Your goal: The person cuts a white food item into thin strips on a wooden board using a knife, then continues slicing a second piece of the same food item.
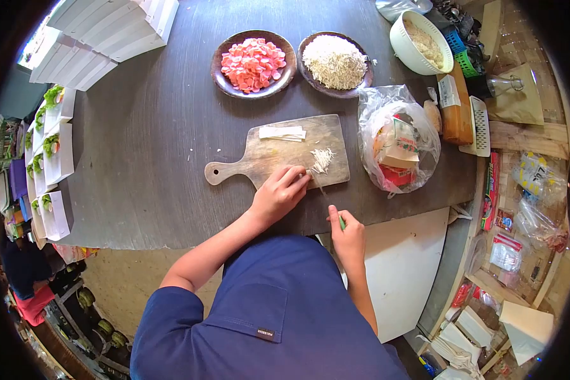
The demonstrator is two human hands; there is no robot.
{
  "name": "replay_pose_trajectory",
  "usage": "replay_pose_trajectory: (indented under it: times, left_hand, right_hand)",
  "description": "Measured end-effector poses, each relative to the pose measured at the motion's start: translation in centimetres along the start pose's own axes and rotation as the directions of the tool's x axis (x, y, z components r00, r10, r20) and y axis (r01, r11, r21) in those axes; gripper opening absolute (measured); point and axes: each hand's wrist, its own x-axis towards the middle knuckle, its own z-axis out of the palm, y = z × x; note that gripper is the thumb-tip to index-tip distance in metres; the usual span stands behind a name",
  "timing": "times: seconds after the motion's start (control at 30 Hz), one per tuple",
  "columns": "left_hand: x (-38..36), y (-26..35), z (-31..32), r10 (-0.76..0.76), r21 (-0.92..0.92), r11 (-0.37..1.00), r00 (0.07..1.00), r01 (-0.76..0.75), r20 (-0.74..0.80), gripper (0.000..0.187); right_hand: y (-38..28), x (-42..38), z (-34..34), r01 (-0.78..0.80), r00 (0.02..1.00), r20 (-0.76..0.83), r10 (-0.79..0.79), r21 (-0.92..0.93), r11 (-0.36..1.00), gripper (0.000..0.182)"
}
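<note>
Lowest in the frame, just below centre, the right hand (348, 237) is curled shut around a green-handled knife (328, 199). Only a sliver of the handle shows at the knuckles, and the thin blade runs up and to the left from the fist, its tip touching the near edge of the wooden cutting board (278, 155).

A little higher and to the left, the left hand (280, 192) lies palm down on the board's near edge, fingers bent and drawn together, the fingertips pointing up and right. It looks pressed onto something pale, but what lies under the fingers is hidden.

The small heap of white shreds (322, 159) sits just beyond the left fingertips, up and to the right of them, and above the knife tip. The left hand is the nearer of the two. The heap is loose and fibrous, its strands running roughly top to bottom in the frame.

The board is flat, matt, grain-marked wood with a holed handle pointing left. Toward its far edge lie flat white strips (283, 133), long axis left to right, smooth and squarely cut.

Right of the board stands a crumpled clear plastic bag (396, 136) holding printed packets. Farther up, on the dark table (145, 139), two round brown bowls sit side by side: one with glossy pink-red slices (253, 63), one with a dry mound of white shreds (335, 61).
</note>
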Motion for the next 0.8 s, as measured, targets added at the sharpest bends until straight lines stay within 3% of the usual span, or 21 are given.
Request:
replay_pose_trajectory:
  times: [0.17,0.27,0.33,0.43,0.63,0.8]
  left_hand:
    - [0.0,-0.1,0.1,-0.013,0.001,1.000,0.999,0.013,-0.029,0.031]
    - [0.0,0.0,0.2,-0.008,-0.012,1.000,0.999,0.008,-0.041,0.031]
    - [-0.1,0.0,0.1,-0.007,-0.004,1.000,0.999,0.007,-0.039,0.031]
    - [-0.2,0.0,0.0,-0.004,0.016,1.000,1.000,0.005,-0.029,0.030]
    - [-0.3,0.0,0.4,0.001,0.023,1.000,0.999,0.000,-0.044,0.029]
    - [-0.2,0.1,0.1,0.004,0.028,1.000,0.999,-0.003,-0.042,0.028]
  right_hand:
    - [-0.6,0.1,-0.1,-0.066,0.995,0.074,0.064,0.035,0.997,0.056]
    - [0.3,0.2,0.3,0.006,1.000,-0.030,-0.003,0.092,0.996,0.056]
    - [-0.2,0.2,-0.2,-0.090,0.992,0.094,0.080,0.108,0.990,0.057]
    - [-0.8,0.1,-0.4,-0.029,0.992,0.129,0.018,0.085,0.996,0.059]
    - [0.1,0.3,0.0,-0.002,1.000,0.021,-0.002,0.182,0.983,0.053]
    - [0.2,-0.1,0.3,-0.011,0.999,0.045,0.006,0.116,0.993,0.056]
